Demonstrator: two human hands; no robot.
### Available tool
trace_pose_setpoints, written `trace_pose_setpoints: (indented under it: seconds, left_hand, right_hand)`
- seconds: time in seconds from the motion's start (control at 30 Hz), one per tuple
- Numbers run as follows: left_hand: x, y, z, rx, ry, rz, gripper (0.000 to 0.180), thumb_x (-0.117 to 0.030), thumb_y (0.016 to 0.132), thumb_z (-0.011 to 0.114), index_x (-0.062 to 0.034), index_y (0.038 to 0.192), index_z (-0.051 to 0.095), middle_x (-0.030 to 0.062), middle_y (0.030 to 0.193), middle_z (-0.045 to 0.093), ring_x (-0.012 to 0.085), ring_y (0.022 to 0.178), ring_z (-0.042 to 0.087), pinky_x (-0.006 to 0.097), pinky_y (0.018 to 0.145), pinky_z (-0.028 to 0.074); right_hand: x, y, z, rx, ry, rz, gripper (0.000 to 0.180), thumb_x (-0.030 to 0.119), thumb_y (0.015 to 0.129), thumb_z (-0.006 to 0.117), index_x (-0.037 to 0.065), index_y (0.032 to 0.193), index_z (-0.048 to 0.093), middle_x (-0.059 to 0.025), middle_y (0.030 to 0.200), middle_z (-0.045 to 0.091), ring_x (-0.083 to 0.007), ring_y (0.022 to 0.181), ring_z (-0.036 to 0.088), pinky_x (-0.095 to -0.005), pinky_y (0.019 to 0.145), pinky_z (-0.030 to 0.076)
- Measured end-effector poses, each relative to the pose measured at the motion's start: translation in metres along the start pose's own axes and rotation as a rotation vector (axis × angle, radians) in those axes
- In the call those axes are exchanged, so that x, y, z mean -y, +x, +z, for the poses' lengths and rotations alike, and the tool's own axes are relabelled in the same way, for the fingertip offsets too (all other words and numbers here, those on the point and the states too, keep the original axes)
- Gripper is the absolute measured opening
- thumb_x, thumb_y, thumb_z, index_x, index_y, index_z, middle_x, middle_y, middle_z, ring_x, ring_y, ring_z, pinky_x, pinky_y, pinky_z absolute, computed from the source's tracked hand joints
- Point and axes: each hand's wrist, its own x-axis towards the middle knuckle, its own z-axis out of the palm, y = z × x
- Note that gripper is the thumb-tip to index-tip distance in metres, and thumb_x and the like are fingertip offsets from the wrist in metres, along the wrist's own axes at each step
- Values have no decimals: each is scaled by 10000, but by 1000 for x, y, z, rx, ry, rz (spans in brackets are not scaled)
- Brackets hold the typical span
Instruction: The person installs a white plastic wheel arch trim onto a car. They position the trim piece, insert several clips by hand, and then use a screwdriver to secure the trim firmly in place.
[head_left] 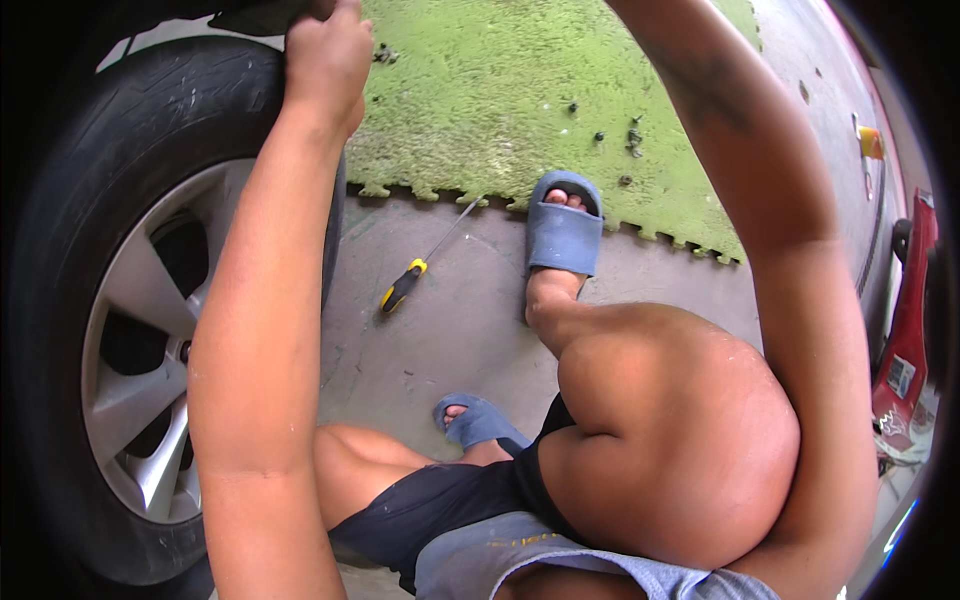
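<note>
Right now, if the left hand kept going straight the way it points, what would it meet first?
The left hand reaches up along the tyre, its fingers already at a dark edge above it, probably the car's wheel arch. It would likely press into that, though depth is unclear.

The tyre point(120, 130) is black rubber, worn and dusty on its tread, mounted upright on a silver spoked wheel point(140, 350) at the left of the view. It stands on the grey concrete floor beside the edge of a green mat. The left hand point(325, 60) rests on its top, fingers curled over.
</note>
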Motion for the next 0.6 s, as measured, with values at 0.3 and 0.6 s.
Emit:
trace_pose_setpoints:
  seconds: [0.3,0.6]
  left_hand:
    - [6,-12,24,-94,24,103,504,-262,1062,589,8,1470,466,149,1401,576,270,1164,630,361,935,505]
    - [16,-3,19,-221,-23,151,424,-274,1049,622,-26,1386,548,67,1084,669,150,922,604,315,802,497]
  right_hand:
    - [-245,-220,-59,-248,-384,694,236,203,911,772,78,1111,765,-51,867,711,-122,797,632,-317,711,526]
    - [-274,-237,4,-258,-717,631,306,314,859,795,79,1046,738,-144,1019,760,-330,976,718,-443,845,561]
